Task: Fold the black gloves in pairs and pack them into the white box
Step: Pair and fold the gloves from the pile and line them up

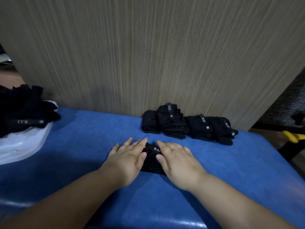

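Observation:
A black glove bundle [151, 160] with a white "5.11" mark lies on the blue table [92, 139] in the middle. My left hand [127, 160] lies flat on its left side, fingers straight. My right hand [177, 160] presses its right side the same way. Behind them, against the wall, folded black glove pairs [188, 123] sit in a row. At the far left a heap of loose black gloves [23, 111] lies on a white container [24, 142].
A wood-grain panel [148, 55] rises directly behind the table. A yellow object [292, 137] lies beyond the table's right edge, with dark clutter behind it. Bare blue surface stretches between the white container and my hands.

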The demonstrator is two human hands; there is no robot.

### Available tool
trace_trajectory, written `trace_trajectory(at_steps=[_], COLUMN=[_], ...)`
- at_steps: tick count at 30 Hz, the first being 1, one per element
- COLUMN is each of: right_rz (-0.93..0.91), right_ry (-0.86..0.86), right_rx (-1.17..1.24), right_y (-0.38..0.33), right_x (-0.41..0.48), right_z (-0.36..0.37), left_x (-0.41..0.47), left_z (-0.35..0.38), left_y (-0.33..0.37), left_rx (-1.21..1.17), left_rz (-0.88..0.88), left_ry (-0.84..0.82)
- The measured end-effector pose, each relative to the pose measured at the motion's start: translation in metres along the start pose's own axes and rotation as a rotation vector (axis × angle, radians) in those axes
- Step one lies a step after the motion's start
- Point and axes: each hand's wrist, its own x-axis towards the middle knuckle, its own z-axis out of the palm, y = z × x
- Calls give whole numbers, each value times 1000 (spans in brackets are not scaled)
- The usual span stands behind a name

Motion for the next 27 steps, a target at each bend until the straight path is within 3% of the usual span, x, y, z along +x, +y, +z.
trace_trajectory(at_steps=[5, 9, 14, 19, 22, 27], right_rz=[52, 169, 290, 326, 336, 291], right_ry=[21, 6, -45, -12, 53, 203], right_rx=[38, 191, 377, 554, 674, 793], right_y=[-2, -4, -2, 0, 1, 0], right_x=[-1, 1, 2, 5, 5, 6], right_z=[-5, -8, -9, -2, -3, -12], left_x=[-1, -5, -14, -12, -8, -1], left_z=[-8, -23, -32, -22, -19, -22], left_y=[-13, -16, 0, 9, 13, 25], left_rx=[87, 96, 40, -86, -289, -986], left_rz=[-138, -194, -179, -110, -142, -240], left_ry=[57, 227, 57, 59, 85, 115])
